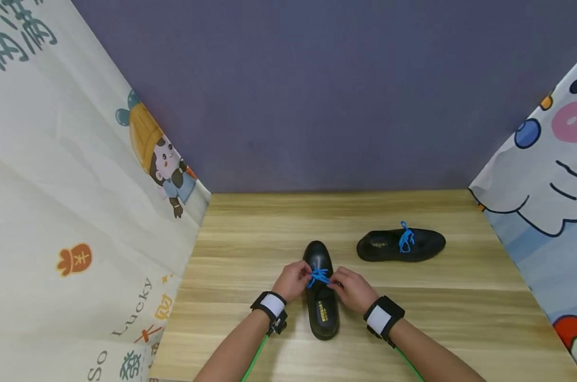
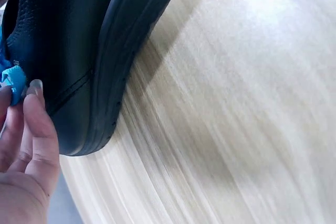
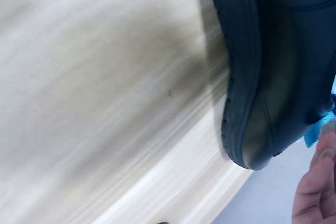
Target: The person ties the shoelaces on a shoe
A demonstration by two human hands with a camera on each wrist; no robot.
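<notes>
A black leather shoe (image 1: 324, 302) stands on the wooden table between my hands, toe pointing away from me. Its bright blue shoelace (image 1: 319, 275) lies in loops across the top. My left hand (image 1: 292, 279) pinches the lace on the left side; in the left wrist view the thumb and fingers meet on a blue loop (image 2: 14, 81). From the other side my right hand (image 1: 354, 289) pinches the lace's right part. The right wrist view catches only the fingers (image 3: 318, 182) of that hand and a bit of blue lace (image 3: 314, 132) at its edge.
A second black shoe (image 1: 427, 245), its blue lace (image 1: 405, 239) tied in a bow, lies sideways at the back right of the table (image 1: 250, 228). Printed cloths hang at the left (image 1: 78, 185) and right (image 1: 546, 212); a dark grey panel (image 1: 317, 95) is behind.
</notes>
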